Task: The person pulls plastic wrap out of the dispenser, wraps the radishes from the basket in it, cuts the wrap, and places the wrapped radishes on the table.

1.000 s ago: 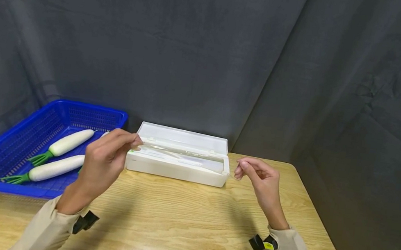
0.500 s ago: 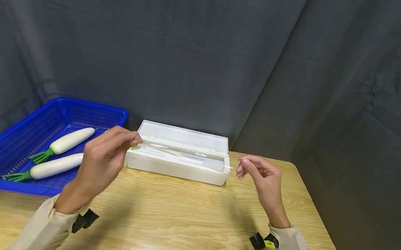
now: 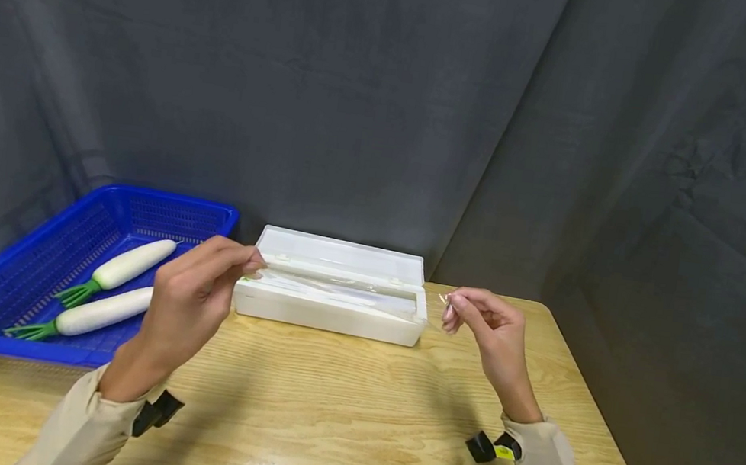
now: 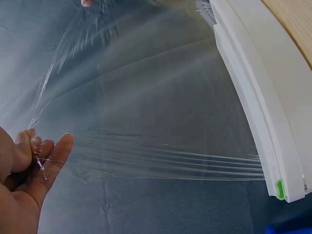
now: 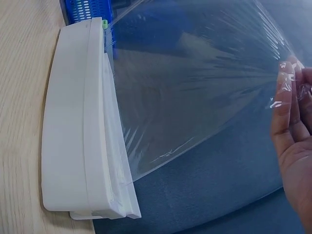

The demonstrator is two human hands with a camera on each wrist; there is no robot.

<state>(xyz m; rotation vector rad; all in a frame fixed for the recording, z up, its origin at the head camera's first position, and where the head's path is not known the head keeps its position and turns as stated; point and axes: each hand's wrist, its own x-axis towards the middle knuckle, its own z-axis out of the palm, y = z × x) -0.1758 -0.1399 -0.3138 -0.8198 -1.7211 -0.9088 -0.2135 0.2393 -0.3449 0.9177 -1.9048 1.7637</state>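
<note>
A sheet of clear plastic wrap [image 4: 161,102] stretches taut from a white dispenser box [image 3: 329,316] up to both hands. My left hand [image 3: 192,304] pinches one corner of the film between thumb and fingers, above the box's left end. Off the box's right end, my right hand [image 3: 492,342] pinches the opposite corner. In the right wrist view the film [image 5: 195,83] gathers in creases at the fingertips. The box's lid [image 3: 343,256] stands raised at the back. A small green piece [image 4: 280,189] shows at one end of the box.
Left of the box, a blue plastic basket [image 3: 108,196] holds white radishes [image 3: 134,264] with green stems; the left hand partly hides its contents. Under everything lies a wooden table [image 3: 325,411]. Dark grey curtains [image 3: 361,93] hang behind and to the right.
My right hand has shifted slightly to the right and up, still pinching the film. The left hand has stayed nearly in place. Box and basket look unmoved.
</note>
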